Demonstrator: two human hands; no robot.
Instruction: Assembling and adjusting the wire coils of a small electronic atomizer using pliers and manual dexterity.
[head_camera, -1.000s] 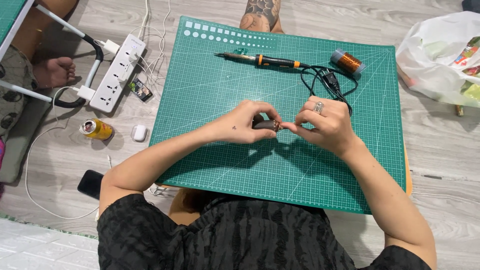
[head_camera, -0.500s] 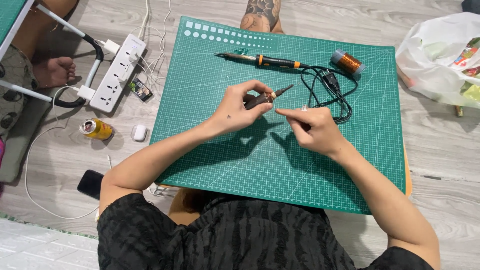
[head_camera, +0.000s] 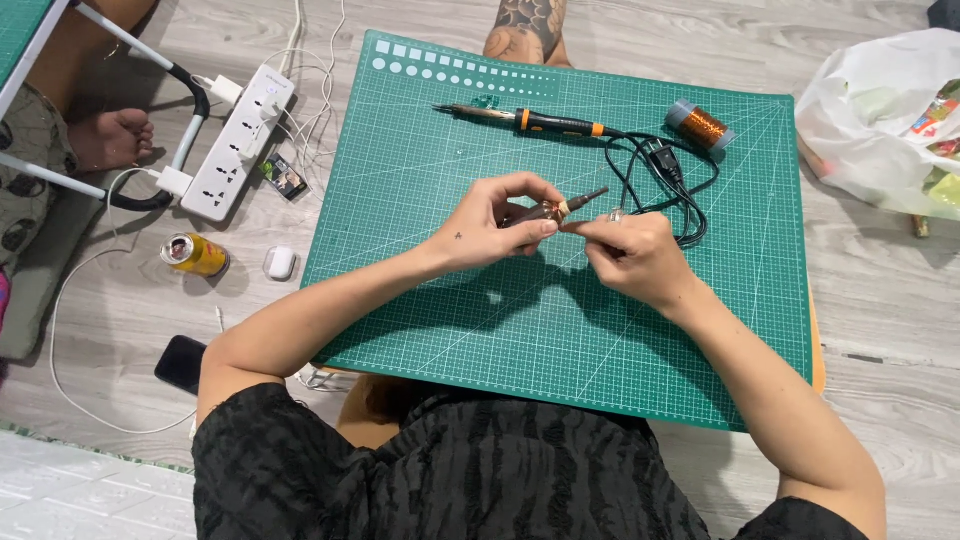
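Over the middle of a green cutting mat (head_camera: 480, 320), my left hand (head_camera: 495, 222) grips a small dark rod (head_camera: 560, 208) with a few turns of copper wire around it. The rod's free tip points up and to the right. My right hand (head_camera: 632, 255) meets it from the right, its fingertips pinching at the wire wrap on the rod; the thin wire itself is too fine to follow. A spool of copper wire (head_camera: 700, 125) lies on the mat's far right. A soldering iron (head_camera: 530, 120) with an orange collar lies along the far edge, its black cord (head_camera: 665, 180) looped beside my right hand.
Left of the mat on the wooden floor are a white power strip (head_camera: 238, 142) with plugs and cables, a yellow can (head_camera: 195, 254), a white earbud case (head_camera: 281, 263) and a black phone (head_camera: 181, 363). A white plastic bag (head_camera: 885, 120) sits at the far right. Another person's foot (head_camera: 110, 138) is at the left.
My hands lifted slightly and the rod tilted up to the right. My right hand drew away to the right, then came back against the rod's wrapped part.
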